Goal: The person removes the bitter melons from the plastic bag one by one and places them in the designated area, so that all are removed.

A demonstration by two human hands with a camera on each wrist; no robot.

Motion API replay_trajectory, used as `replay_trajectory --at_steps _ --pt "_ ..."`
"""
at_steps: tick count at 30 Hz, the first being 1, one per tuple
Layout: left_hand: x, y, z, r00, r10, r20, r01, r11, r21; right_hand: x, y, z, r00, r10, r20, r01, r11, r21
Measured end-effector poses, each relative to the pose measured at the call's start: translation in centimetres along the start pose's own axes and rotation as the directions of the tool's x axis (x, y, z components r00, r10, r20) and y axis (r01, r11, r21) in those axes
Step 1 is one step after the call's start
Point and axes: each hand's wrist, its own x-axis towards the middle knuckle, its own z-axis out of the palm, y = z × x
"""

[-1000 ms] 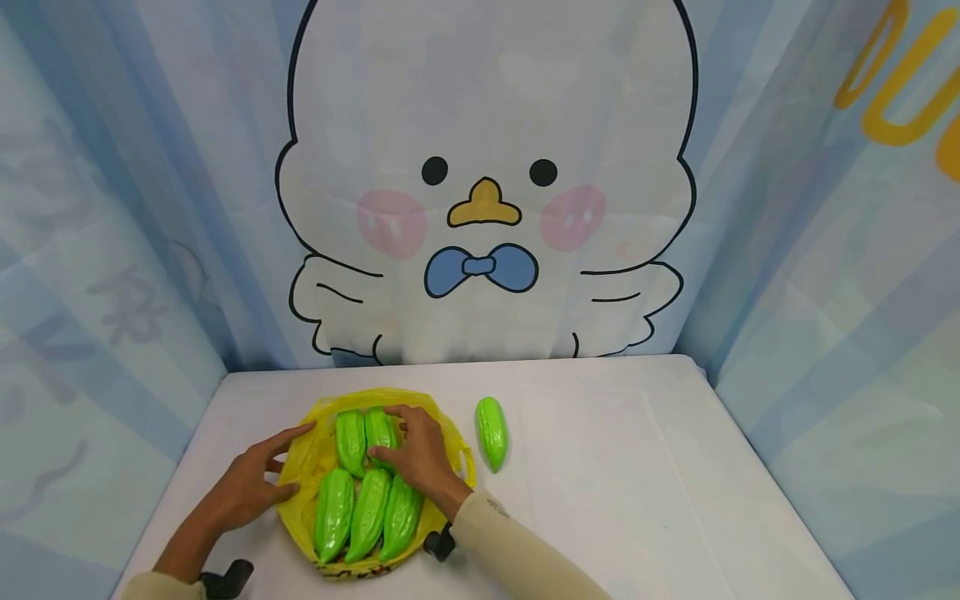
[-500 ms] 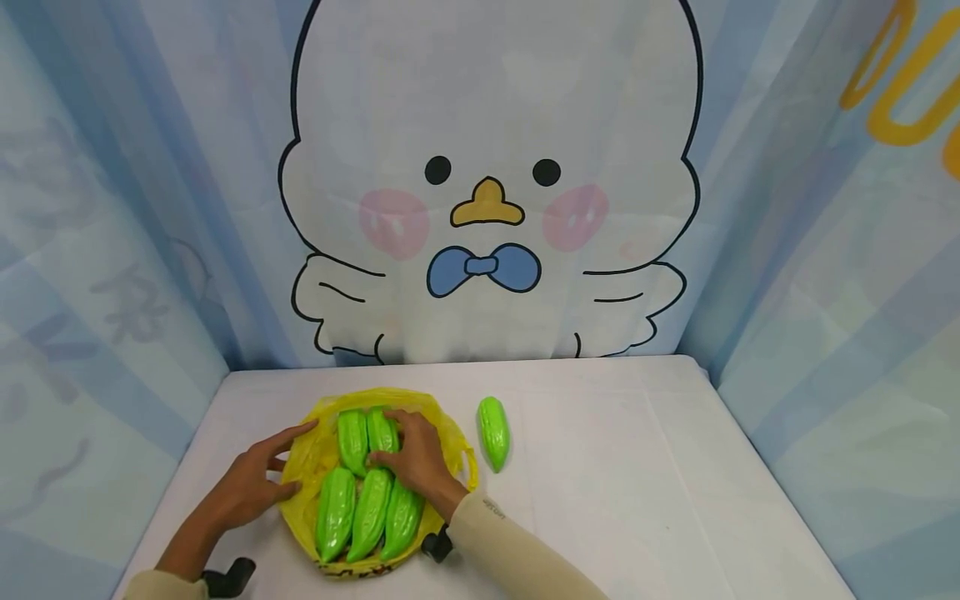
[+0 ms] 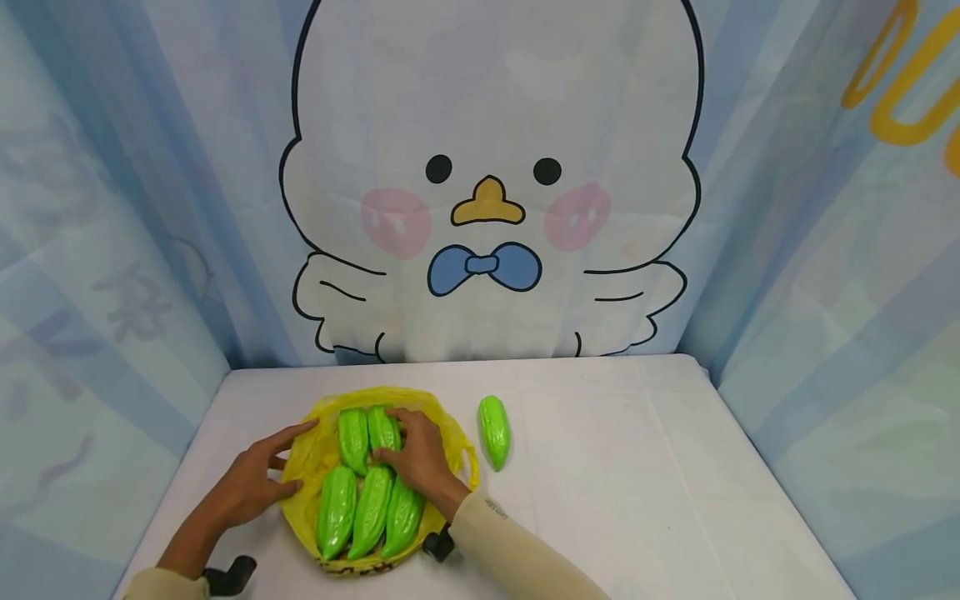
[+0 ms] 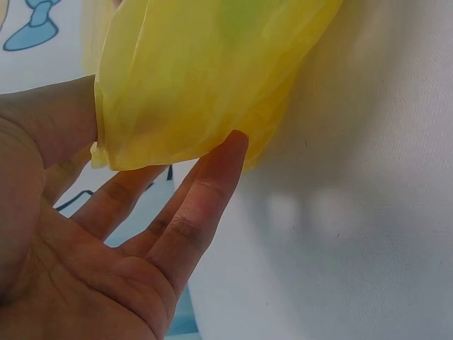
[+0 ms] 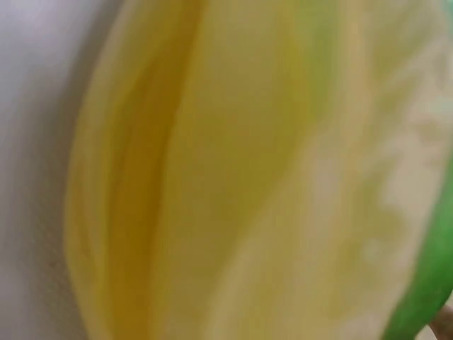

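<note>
A yellow plastic bag (image 3: pixel 305 508), its mouth wide, holds several glossy green ridged toy bitter melons (image 3: pixel 337 512) in two rows. With my right hand (image 3: pixel 422 454) I grip the back-row melon on the right (image 3: pixel 384 432), thumb near its lower end and fingers along its top. My left hand (image 3: pixel 246 486) is spread at the bag's left rim; in the left wrist view its long fingers (image 4: pixel 187 225) are fairly straight against the yellow plastic, and the thumb tip is hidden behind it. Yellow film fills most of the right wrist view, a green melon (image 5: pixel 428 273) at its edge.
One more green bitter melon (image 3: pixel 495 433) lies on the white table (image 3: pixel 637 500), just right of the bag. Behind the table hangs a curtain (image 3: pixel 487 100) with a cartoon bird; patterned curtains also close off both sides. Black wrist mounts sit below both hands.
</note>
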Motion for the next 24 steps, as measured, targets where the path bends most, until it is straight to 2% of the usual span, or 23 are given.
replay_trajectory --at_steps 6,12,24 --pt "0.0 0.0 0.0 1.0 0.005 -0.002 -0.005 1.0 0.002 0.0 -0.3 -0.6 1.0 -0.005 -0.009 0.005 1.0 0.028" --pt "0.0 0.1 0.1 1.0 -0.001 -0.006 0.001 1.0 0.017 -0.3 -0.7 -1.1 1.0 0.005 0.015 -0.006 0.998 0.07" --pt "0.2 0.0 0.1 1.0 0.003 -0.004 -0.003 0.999 0.038 -1.9 -1.7 -2.4 1.0 0.011 0.007 -0.012 0.993 0.117"
